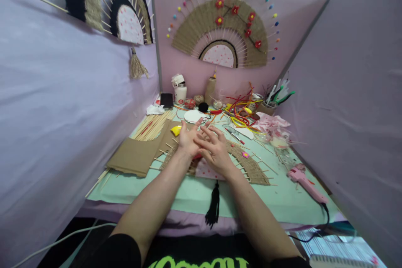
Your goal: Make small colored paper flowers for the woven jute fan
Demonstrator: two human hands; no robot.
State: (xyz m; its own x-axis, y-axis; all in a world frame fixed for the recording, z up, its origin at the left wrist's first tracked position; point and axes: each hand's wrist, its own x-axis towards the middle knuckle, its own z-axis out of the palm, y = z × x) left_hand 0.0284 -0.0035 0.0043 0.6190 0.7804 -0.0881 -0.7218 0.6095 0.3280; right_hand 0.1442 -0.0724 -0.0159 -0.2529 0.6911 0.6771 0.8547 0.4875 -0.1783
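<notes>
Both of my hands are raised over a half-round twine fan [256, 168] lying on the table. My left hand [189, 139] is turned palm up with its fingers spread. Across its fingers lies my right hand [216, 149], its own fingers stretched out and touching the left ones; I see nothing held. The fan has thin sticks poking past its rim, a pink flower [245, 155] on its right side and a dotted pale centre. A black tassel [213, 206] hangs from it over the front edge. My hands and forearms hide the fan's middle.
Brown cardboard [133, 157] and thin sticks [152, 125] lie left. At right rests a pink glue gun [309, 186] with a black cord. Behind are a white bottle [180, 92], tangled pipe cleaners [241, 119] and a tool holder [266, 108]. A finished fan [194, 25] hangs on the back wall.
</notes>
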